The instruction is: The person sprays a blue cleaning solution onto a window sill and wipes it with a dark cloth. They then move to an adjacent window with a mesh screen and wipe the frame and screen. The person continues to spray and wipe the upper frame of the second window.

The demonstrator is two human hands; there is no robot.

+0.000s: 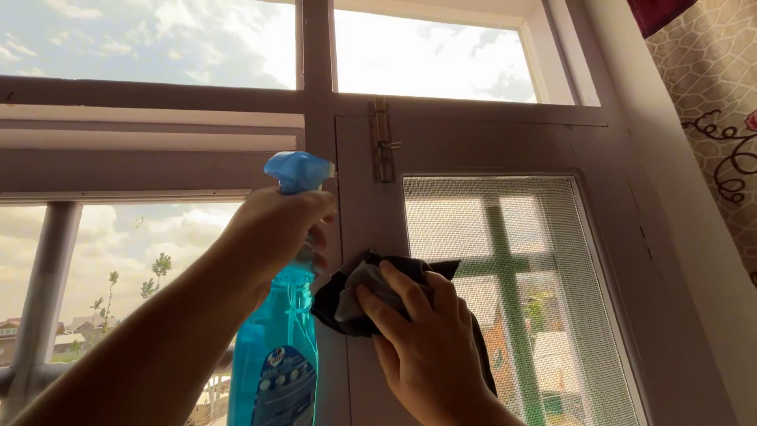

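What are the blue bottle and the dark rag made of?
The bottle looks like clear plastic: light shines through its blue liquid, and the sprayer top is glossy. The rag seems soft cloth, dark and matte, since it bunches and folds under the right hand.

The spray bottle (280,347) is clear plastic filled with bright blue liquid, topped by a light blue trigger head (298,171) whose nozzle points at the white window frame (359,213) just to its right. It stands upright, its neck hidden in a closed grip, and its label, dark blue with pale marks, shows low on the body. The cloth (355,288) is dark grey to black with a paler grey fold showing near its middle; it is crumpled and pressed flat against the same window frame, just right of the bottle's shoulder, with one corner sticking out toward the mesh screen and a longer tail hanging down along the frame.
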